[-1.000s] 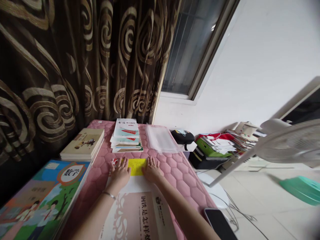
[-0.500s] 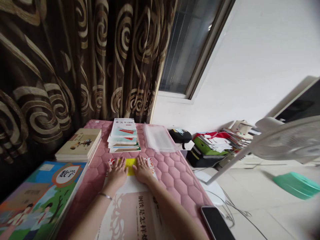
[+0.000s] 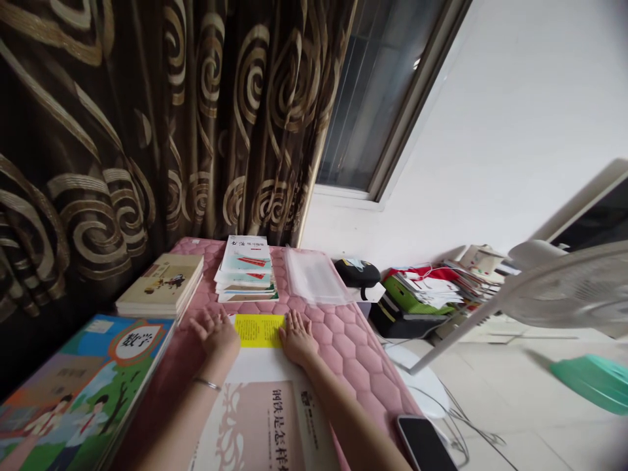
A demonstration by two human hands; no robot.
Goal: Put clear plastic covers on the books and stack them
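Note:
An opened book (image 3: 260, 418) lies in front of me on the pink quilted surface, its cover carrying large Chinese characters and a pale leaf pattern. At its far end is a bright yellow printed panel (image 3: 260, 331). My left hand (image 3: 216, 337), with a bracelet on the wrist, rests at the panel's left edge with its fingers spread. My right hand (image 3: 298, 339) lies flat at the panel's right edge, fingers stretched forward. Neither hand grips anything. My forearms cover parts of the book's sides.
Left are a stack of math textbooks (image 3: 83, 392) and a beige book stack (image 3: 164, 284). Ahead lie thin booklets (image 3: 246, 261) and clear plastic covers (image 3: 316, 275). A phone (image 3: 426, 443) sits at the right edge. Beyond stand a white fan (image 3: 564, 288) and a green stool (image 3: 591, 379).
My hands have moved apart from over the yellow panel to its two side edges, uncovering more of it. The left fingers are spread wider. The view has shifted slightly.

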